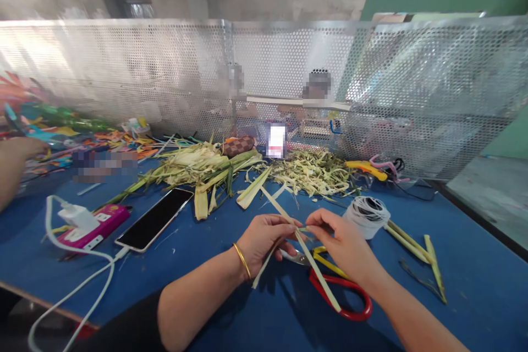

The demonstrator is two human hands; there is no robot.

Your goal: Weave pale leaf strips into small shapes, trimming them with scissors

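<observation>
Pale plant-leaf strips [319, 275] cross between my two hands, one long strip running diagonally toward me. My left hand [268, 236], with a gold bangle at the wrist, pinches the strips where they cross. Thumb and forefinger of my right hand [336, 236] are closed on a thin strip end right beside that crossing. Beneath the hands lie scissors [363, 302] with red handles; their blades are partly hidden by my fingers. A yellow strip [332, 264] rests by the scissors, partly behind my right hand.
Leaf husks [193, 162] and shredded scraps [315, 173] lie behind my hands. A white cord roll [367, 214] and cut stalks [433, 264] are at right. Left are a phone [157, 220] and power strip [97, 225]. A perforated metal screen [165, 77] stands behind; another person's arm [16, 159] reaches in.
</observation>
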